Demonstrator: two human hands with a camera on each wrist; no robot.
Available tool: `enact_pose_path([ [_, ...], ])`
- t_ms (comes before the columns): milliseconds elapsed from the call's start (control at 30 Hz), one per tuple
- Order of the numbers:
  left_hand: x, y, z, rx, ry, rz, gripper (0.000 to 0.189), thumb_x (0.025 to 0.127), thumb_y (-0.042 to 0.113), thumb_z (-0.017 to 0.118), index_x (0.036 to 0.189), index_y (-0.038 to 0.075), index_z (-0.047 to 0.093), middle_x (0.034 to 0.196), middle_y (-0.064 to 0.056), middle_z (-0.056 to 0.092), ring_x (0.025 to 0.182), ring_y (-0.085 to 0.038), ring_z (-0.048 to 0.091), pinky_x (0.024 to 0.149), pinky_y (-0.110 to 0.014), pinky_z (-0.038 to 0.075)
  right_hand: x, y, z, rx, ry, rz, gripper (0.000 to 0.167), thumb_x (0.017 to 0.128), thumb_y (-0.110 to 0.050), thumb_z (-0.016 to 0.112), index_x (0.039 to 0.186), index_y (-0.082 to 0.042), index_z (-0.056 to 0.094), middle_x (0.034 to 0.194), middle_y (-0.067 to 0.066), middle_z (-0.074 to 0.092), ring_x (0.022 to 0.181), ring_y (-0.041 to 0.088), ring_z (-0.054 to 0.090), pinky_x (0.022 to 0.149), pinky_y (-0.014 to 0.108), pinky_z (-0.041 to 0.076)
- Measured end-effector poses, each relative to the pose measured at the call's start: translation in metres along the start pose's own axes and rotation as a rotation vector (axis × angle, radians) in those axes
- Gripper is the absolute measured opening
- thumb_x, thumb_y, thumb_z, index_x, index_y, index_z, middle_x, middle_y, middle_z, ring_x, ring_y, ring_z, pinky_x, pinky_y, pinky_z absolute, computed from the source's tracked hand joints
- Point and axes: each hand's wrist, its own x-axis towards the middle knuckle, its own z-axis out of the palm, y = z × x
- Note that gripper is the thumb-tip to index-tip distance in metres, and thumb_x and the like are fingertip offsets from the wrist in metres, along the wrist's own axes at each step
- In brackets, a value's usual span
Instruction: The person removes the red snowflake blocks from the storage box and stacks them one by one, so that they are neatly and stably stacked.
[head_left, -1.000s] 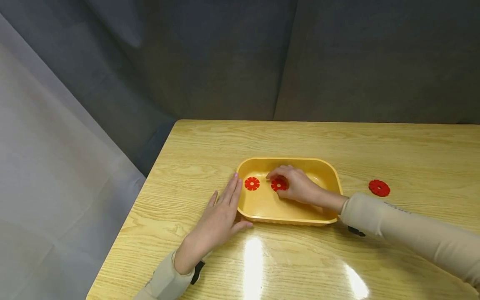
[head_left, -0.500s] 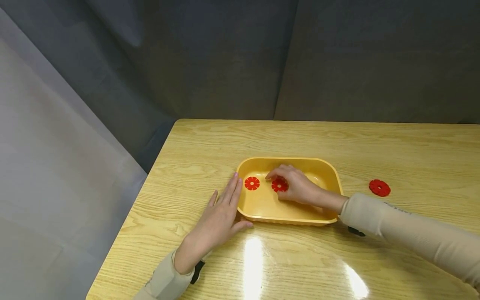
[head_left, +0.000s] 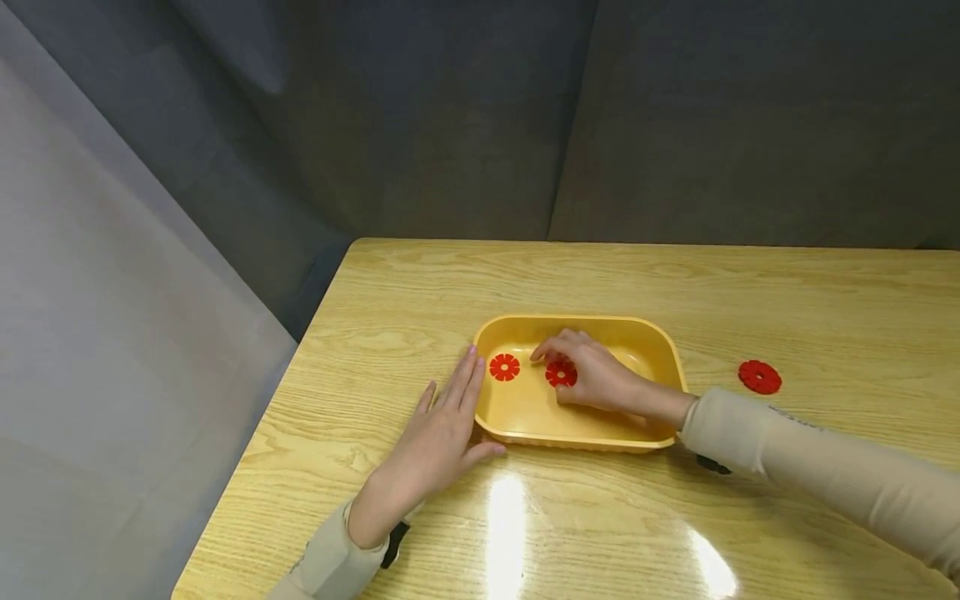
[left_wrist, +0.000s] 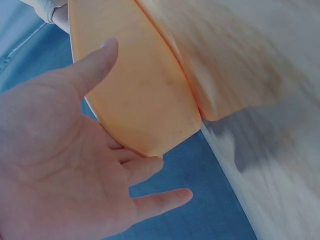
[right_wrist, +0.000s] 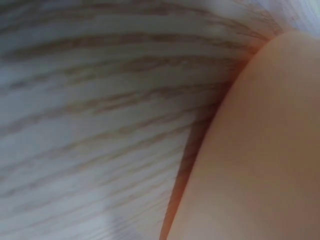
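Note:
A yellow plastic tray (head_left: 525, 417) stands on the table; two red slotted discs lie flat inside. My left hand (head_left: 435, 446) rests with straight fingers against the tray's left end, fingertips at the rim and thumb at the near side. In the left wrist view the open palm of the left hand (left_wrist: 75, 160) faces the orange-looking tray wall (left_wrist: 145, 85). My right hand (head_left: 600, 377) reaches into the tray, its fingers and thumb curled round the middle red disc (head_left: 561, 374). Part of that disc is covered by the hand. The left red disc (head_left: 505, 367) lies untouched.
More red discs (head_left: 760, 377), seemingly stacked, lie on the wooden table (head_left: 420, 292) right of the tray. A dark curtain (head_left: 465, 125) hangs behind the table, and a pale cloth (head_left: 112, 375) hangs at left. The right wrist view shows only tray wall (right_wrist: 260, 150) and tabletop.
The middle red disc has shifted very slightly right and toward the near side under the right hand. The left hand and the tray stay where they were.

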Motion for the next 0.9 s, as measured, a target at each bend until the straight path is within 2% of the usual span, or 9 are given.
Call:
enact_pose_path([
  [167, 0.0006, -0.0008, 0.0005, 0.006, 0.003, 0.005, 0.107, 0.087, 0.052, 0.067, 0.156, 0.0, 0.004, 0.163, -0.011, -0.01, 0.147, -0.028, 0.019, 0.111, -0.059, 0.024, -0.0007, -0.0011, -0.0029, -0.005, -0.012, 0.026, 0.049, 0.069, 0.004, 0.076, 0.116, -0.003, 0.064, 0.105, 0.01, 0.061, 0.099, 0.028, 0.055, 0.089, 0.043, 0.042],
  [400, 0.0006, -0.0014, 0.002, 0.012, 0.004, 0.001, 0.108, 0.087, 0.053, 0.067, 0.156, 0.001, 0.002, 0.164, -0.014, -0.006, 0.146, -0.028, 0.022, 0.111, -0.06, 0.024, -0.0003, 0.0005, -0.0039, -0.037, -0.036, 0.017, 0.049, 0.066, 0.003, 0.076, 0.113, -0.004, 0.063, 0.098, 0.006, 0.061, 0.094, 0.025, 0.051, 0.084, 0.041, 0.039],
  [600, 0.0001, -0.0015, 0.0026, 0.002, 0.0, 0.0, 0.107, 0.087, 0.052, 0.066, 0.156, 0.001, 0.003, 0.164, -0.012, -0.008, 0.146, -0.028, 0.021, 0.111, -0.06, 0.023, -0.0013, -0.0004, -0.0022, -0.031, -0.053, 0.049, 0.055, 0.065, 0.001, 0.079, 0.116, -0.006, 0.061, 0.097, 0.006, 0.058, 0.093, 0.025, 0.049, 0.081, 0.039, 0.038],
  [900, -0.0002, -0.0014, 0.002, 0.012, 0.002, 0.004, 0.107, 0.088, 0.053, 0.066, 0.156, 0.001, 0.002, 0.164, -0.014, -0.007, 0.146, -0.028, 0.021, 0.111, -0.059, 0.023, -0.0048, -0.0055, -0.0098, -0.021, -0.042, 0.079, 0.06, 0.066, 0.001, 0.08, 0.121, -0.008, 0.059, 0.099, 0.006, 0.057, 0.093, 0.025, 0.049, 0.078, 0.037, 0.043],
])
